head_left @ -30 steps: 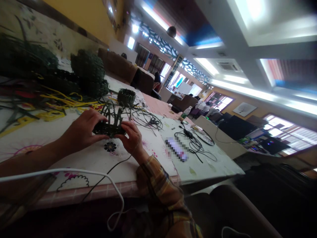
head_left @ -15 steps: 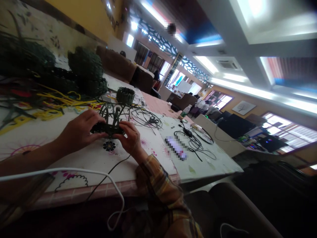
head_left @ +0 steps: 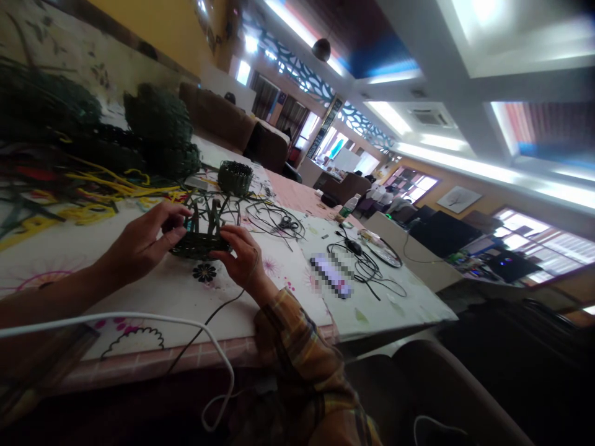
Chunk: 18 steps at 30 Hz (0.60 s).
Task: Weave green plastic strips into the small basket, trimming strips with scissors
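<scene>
A small, partly woven dark green basket (head_left: 198, 246) is in front of me on the table, with loose strips standing up from its rim. My right hand (head_left: 242, 255) grips its right side between thumb and fingers. My left hand (head_left: 151, 238) is at the upper left of the basket, thumb and fingers drawn together beside an upright strip; the exact contact at the fingertips is hard to see. A black flower print (head_left: 204, 272) shows on the tablecloth just below the basket.
A finished-looking small basket (head_left: 235, 178) stands behind, near bigger dark woven baskets (head_left: 158, 127) and yellow strips (head_left: 106, 184). Scissors (head_left: 289, 224) lie among coiled cords. Farther right are a phone (head_left: 331, 275), black cables (head_left: 365, 263) and a bottle (head_left: 348, 206). A white cable (head_left: 186, 322) crosses in front.
My left hand has left the basket's lower left side and risen to its upright strips, fingers now drawn together. My right hand keeps its hold on the right side.
</scene>
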Each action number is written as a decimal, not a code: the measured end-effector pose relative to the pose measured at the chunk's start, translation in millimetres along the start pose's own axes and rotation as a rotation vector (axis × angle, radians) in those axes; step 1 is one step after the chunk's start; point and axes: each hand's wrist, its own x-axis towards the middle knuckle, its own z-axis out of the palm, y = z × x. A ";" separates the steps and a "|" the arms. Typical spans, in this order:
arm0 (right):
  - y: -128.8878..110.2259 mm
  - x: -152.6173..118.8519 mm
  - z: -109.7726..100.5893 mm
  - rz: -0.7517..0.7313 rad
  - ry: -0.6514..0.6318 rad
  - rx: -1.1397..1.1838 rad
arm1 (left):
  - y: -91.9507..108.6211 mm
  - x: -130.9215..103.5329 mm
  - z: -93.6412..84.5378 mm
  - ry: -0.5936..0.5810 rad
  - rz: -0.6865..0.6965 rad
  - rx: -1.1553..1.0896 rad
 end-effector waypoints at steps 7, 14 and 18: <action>-2.3 1.5 -1.4 0.034 -0.029 -0.019 | 1.3 2.1 -3.4 0.018 0.063 0.044; -4.8 1.2 -2.3 -0.004 -0.030 0.018 | 5.5 3.1 -4.6 0.042 0.078 -0.004; -6.2 1.1 -2.0 0.017 -0.085 -0.014 | 5.8 2.0 -3.2 0.040 0.050 -0.035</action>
